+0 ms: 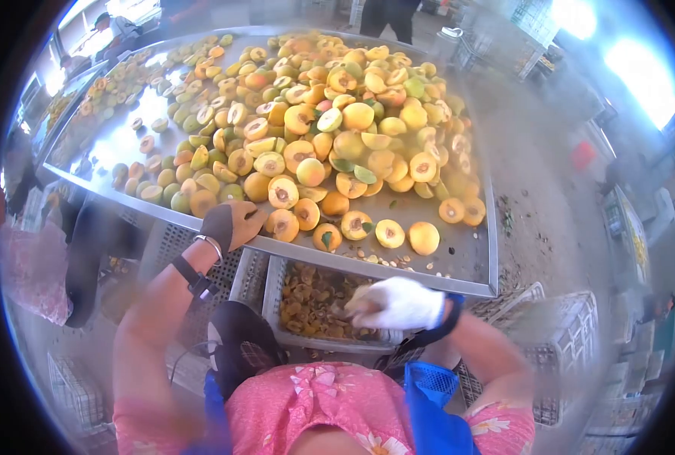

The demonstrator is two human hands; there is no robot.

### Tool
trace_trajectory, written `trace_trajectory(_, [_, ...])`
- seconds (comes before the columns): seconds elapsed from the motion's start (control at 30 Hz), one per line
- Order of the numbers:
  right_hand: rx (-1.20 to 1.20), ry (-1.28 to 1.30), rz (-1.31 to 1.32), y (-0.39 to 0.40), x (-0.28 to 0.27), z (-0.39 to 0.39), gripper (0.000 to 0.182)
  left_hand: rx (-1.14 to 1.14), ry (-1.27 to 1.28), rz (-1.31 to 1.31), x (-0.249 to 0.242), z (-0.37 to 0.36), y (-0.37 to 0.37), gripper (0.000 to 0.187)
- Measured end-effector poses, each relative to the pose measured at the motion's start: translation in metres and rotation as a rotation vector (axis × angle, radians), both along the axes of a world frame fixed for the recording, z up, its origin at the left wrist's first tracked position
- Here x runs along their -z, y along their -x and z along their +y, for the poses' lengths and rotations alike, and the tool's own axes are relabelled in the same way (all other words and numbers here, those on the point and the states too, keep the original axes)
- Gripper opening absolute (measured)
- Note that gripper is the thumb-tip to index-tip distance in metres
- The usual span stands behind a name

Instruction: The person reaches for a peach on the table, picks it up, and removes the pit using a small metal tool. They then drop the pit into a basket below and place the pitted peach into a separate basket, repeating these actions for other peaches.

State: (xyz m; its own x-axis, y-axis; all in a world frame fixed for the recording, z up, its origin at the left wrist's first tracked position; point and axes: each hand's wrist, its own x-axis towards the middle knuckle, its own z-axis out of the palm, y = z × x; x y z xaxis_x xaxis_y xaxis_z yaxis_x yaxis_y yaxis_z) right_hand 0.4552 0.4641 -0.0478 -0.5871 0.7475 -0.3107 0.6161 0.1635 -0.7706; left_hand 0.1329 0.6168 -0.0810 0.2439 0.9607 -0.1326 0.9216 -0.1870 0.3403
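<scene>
My left hand (235, 225), in a brown glove, rests at the near edge of the metal table (307, 252). Its fingers are curled beside a halved peach (282, 225), and what they hold, if anything, is hidden. In a white glove, my right hand (399, 303) hangs over a plastic crate (345, 346) below the table edge. Its fingers are drawn together and a little blurred; whether something is in them I cannot make out. Brownish fruit pieces or pits (314, 307) lie in the crate. A large heap of yellow peaches (337, 129), whole and halved, covers much of the tabletop.
Green leaves (364, 174) lie among the fruit. More plastic crates (565, 334) stand at the right, and another crate (76, 390) at the lower left. Someone's dark-clothed legs (389, 19) are beyond the table. A person in pink (34, 269) is at the left.
</scene>
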Motion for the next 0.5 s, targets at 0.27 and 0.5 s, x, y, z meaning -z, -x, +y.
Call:
trace_trajectory(0.27, [0.742,-0.852,-0.249,-0.180,0.021,0.183,0.051,0.022,0.000,-0.011,-0.004,0.001,-0.002,0.042])
trace_trajectory(0.5, [0.531,-0.737,-0.729,-0.228,0.059,0.310,0.070,-0.009,-0.015,-0.024,0.003,0.006,0.000,0.040])
